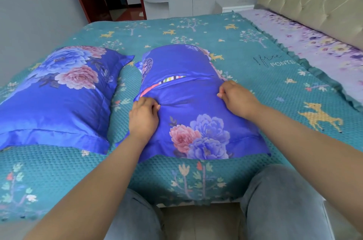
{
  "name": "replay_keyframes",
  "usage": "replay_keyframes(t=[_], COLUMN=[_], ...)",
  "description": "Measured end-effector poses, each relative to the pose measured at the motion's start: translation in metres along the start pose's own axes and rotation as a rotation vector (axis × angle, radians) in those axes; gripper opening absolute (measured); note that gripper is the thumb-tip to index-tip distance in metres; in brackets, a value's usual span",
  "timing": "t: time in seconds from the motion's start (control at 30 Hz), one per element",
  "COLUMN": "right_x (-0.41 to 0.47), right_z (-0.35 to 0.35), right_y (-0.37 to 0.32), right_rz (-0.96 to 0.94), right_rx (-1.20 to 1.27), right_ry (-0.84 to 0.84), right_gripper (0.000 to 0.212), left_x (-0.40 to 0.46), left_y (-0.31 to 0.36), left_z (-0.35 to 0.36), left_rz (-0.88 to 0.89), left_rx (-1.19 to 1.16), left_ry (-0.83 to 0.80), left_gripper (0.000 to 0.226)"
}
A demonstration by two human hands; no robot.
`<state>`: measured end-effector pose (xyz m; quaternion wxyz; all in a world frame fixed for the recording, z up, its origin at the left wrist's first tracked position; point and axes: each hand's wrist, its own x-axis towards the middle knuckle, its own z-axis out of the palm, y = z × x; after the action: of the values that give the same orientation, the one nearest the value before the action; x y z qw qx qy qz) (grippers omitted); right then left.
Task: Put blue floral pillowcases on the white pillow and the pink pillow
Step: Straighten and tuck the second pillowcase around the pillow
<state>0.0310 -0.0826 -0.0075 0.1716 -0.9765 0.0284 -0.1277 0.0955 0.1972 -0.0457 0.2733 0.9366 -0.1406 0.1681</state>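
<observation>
One pillow [59, 100] fully cased; second pillowcase [196, 121] nearly on, gap open. Both hands' fingers [155, 106] pinch its flap.

The teal waffle-textured bedspread [245, 29] carries the white printed word "FONTS" [282, 63], beyond and to the right of the right hand's fingers [223, 93]; the dark cursive script [267, 59] above it is illegible.

Bed with teal deer-print bedspread [196, 29] — two blue floral pillows on it, left pillow [59, 100], middle pillow [196, 117], lying apart.
</observation>
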Motion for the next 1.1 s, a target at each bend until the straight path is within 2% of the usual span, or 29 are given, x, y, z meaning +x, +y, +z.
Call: replay_keyframes(t=[0.07,0.1,0.13,0.17,0.27,0.43,0.5,0.6,0.7,0.8,0.87,0.93,1.0,1.1], right_x=[0.003,0.004,0.006,0.008,0.013,0.017,0.016,0.015,0.018,0.033,0.051,0.071,0.086,0.080], right_z=[0.000,-0.003,-0.004,-0.006,-0.008,-0.022,-0.026,-0.015,-0.002,0.001,0.001,0.001,0.007,0.022], right_y=[0.001,0.002,0.003,0.003,0.000,-0.005,-0.008,-0.025,-0.052,-0.076,-0.089,-0.095,-0.088,-0.055], right_rz=[-0.018,-0.019,-0.018,-0.024,-0.055,-0.112,-0.227,-0.569,-0.738,-0.823,-0.786,-0.608,-0.390,-0.187], right_rx=[0.060,0.090,0.088,0.055,-0.048,-0.103,-0.220,-0.420,-0.482,-0.477,-0.492,-0.453,-0.415,-0.354], right_ry=[-0.061,-0.110,-0.164,-0.204,-0.209,-0.185,-0.101,0.089,0.038,-0.063,-0.054,0.006,0.066,0.038], right_gripper=[0.019,0.030,0.040,0.041,0.014,0.012,0.008,0.014,0.020,0.015,0.017,0.020,0.021,0.023], left_x=[-0.007,-0.009,-0.010,-0.012,-0.010,-0.006,-0.004,0.001,0.003,0.005,0.010,0.011,0.011,0.012], left_y=[0.007,0.012,0.017,0.023,0.039,0.035,0.037,0.043,0.039,0.036,0.035,0.034,0.032,0.029], left_z=[-0.002,-0.003,-0.003,-0.002,0.002,0.002,-0.001,-0.003,-0.006,-0.010,-0.015,-0.019,-0.025,-0.028], left_rz=[0.091,0.148,0.196,0.235,0.276,0.255,0.263,0.212,0.150,0.095,0.046,0.007,-0.025,-0.009], left_rx=[0.043,0.042,0.033,0.025,0.019,-0.013,-0.015,-0.019,-0.120,-0.172,-0.184,-0.256,-0.301,-0.218], left_ry=[0.017,0.017,-0.004,-0.035,-0.109,-0.155,-0.214,-0.394,-0.502,-0.523,-0.530,-0.524,-0.483,-0.437], left_gripper=[0.013,0.017,0.023,0.032,0.055,0.063,0.059,0.063,0.069,0.068,0.076,0.075,0.060,0.039])
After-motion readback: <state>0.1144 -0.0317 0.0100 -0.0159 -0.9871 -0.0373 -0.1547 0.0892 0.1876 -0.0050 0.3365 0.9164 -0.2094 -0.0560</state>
